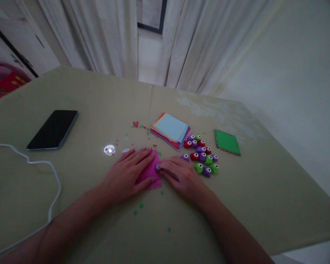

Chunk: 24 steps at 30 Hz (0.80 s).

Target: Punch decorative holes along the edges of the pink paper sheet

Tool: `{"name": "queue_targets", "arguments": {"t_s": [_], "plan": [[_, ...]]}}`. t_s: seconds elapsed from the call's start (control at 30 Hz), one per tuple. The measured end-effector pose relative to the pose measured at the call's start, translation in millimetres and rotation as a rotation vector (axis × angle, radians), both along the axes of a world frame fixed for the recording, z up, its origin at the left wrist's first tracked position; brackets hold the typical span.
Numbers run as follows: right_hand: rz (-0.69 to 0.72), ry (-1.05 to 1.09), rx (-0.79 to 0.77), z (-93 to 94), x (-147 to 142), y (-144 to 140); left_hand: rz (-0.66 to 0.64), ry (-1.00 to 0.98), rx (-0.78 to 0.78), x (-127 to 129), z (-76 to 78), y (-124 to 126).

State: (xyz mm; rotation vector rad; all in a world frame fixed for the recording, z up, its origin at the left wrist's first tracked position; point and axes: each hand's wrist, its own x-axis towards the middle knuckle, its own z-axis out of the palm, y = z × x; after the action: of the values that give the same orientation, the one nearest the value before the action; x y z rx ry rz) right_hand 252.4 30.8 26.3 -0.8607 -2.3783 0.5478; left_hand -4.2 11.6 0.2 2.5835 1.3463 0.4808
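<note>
Both hands pressing a pink sheet flat at mid-surface.

Left hand [126, 172] lies palm-down on the pink sheet [149, 172], fingers spread and flat. Right hand [183, 176] sits at the sheet's right edge, fingers together, tips pressing a small punch [157, 168] onto it; grip detail unclear. Judgement: keep the left palm firm so the sheet does not slide, and press straight down. Punches [202, 156] crowd just beside the right hand; paper stack [172, 130] near behind; green card [227, 142] further right. Phone [53, 129] and cable [44, 165] well apart left. Open surface [264, 190] toward the near edge.
</note>
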Motion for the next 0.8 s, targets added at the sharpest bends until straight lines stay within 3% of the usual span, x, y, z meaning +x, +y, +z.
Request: {"name": "queue_targets", "arguments": {"t_s": [0.23,0.43,0.67,0.8], "plan": [[0.028,0.038,0.010,-3.4,1.9,3.5,-0.015,-0.036,0.052,-1.9,2.9,0.9],[-0.003,-0.024,0.098,-0.2,0.5,3.3,-0.150,-0.245,0.213,6.1,18.0,3.2],[-0.031,-0.112,0.192,1.2,-4.4,0.0,-0.124,-0.297,0.257,18.6,10.0,7.3],[-0.027,-0.133,0.179,0.0,-4.8,-1.1,-0.127,-0.273,0.278,17.9,13.6,10.1]]}}
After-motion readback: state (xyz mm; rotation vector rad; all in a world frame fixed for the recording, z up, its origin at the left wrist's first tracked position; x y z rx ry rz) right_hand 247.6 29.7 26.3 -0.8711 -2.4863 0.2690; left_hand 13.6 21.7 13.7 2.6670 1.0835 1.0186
